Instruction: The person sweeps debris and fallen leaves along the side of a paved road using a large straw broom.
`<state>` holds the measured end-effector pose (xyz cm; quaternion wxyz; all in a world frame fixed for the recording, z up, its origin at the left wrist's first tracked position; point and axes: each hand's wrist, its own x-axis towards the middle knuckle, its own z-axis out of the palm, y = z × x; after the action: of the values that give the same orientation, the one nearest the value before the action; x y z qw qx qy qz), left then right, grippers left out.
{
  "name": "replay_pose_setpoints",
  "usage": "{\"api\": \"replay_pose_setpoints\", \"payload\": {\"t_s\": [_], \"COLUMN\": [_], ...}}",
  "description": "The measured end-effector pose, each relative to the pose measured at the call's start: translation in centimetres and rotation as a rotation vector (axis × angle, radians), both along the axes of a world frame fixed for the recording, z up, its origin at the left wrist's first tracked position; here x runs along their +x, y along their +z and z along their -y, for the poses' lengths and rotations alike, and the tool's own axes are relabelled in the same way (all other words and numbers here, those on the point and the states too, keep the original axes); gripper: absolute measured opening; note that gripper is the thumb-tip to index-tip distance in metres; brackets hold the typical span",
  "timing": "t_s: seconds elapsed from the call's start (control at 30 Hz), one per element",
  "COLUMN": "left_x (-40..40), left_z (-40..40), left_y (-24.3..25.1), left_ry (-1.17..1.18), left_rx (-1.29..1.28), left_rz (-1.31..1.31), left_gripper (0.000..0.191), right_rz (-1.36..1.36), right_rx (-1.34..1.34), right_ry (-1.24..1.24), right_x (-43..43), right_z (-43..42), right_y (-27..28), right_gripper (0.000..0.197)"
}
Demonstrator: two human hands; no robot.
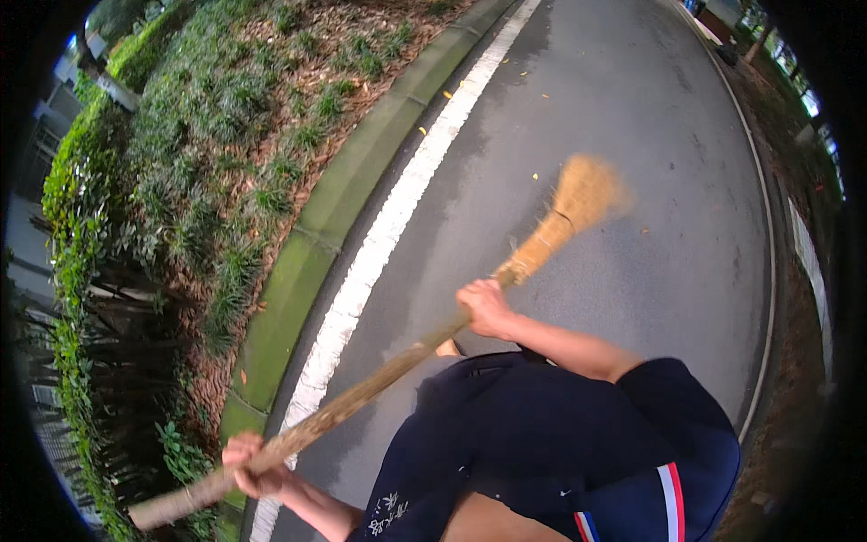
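Observation:
A straw broom with a long wooden handle (369,389) slants across the view from lower left to upper right. My left hand (254,467) grips the handle towards its butt end, beside the kerb. Higher up the shaft, my right hand (486,308) is closed around it just below the bound straw. The broom's bristle head (586,190) fans out over the grey asphalt (650,291) and is blurred at its tip. Whether the bristles touch the ground I cannot tell.
A white painted line (379,237) runs along the mossy kerb (325,217) on the left. Beyond it lie grass tufts (234,291), fallen leaves and a hedge (74,305). A few yellow leaves (535,177) dot the road. A pale edge line (771,271) borders its right side.

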<state>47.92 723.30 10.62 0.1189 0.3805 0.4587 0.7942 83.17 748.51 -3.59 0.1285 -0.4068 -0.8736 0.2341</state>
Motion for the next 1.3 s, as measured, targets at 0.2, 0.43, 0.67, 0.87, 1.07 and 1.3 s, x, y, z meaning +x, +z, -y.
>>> {"api": "replay_pose_setpoints", "payload": {"t_s": [0.2,0.43,0.67,0.87,1.07,1.3], "left_x": [2.2,6.4,5.2,23.0,49.1,48.5], "left_z": [4.4,-3.3,-16.2,-41.0,-48.0,-54.9], "left_y": [2.0,5.5,4.1,-5.3,-7.6,-8.7], "left_ry": [0.386,0.555,-0.058,-0.632,-1.597,-1.511], "left_rx": [0.007,-0.040,-0.382,-0.716,-0.772,-0.778], "left_rz": [-0.105,-0.078,-0.008,0.198,0.115,0.293], "left_gripper": [0.029,0.019,0.025,0.014,0.016,0.018], "right_rz": [-0.002,-0.050,-0.026,0.057,-0.181,0.461], "right_rx": [0.061,-0.078,-0.228,-0.179,-0.794,-0.246], "right_ry": [0.452,0.568,0.167,-0.465,-1.216,-1.100], "right_x": [-16.1,-20.6,1.0,28.1,56.8,52.5], "right_z": [-8.6,-11.2,-15.9,-13.3,5.2,-2.7], "right_y": [-2.3,-7.8,-6.8,-15.1,-17.3,-9.5], "right_gripper": [0.026,0.015,0.014,0.008,0.010,0.015]}}
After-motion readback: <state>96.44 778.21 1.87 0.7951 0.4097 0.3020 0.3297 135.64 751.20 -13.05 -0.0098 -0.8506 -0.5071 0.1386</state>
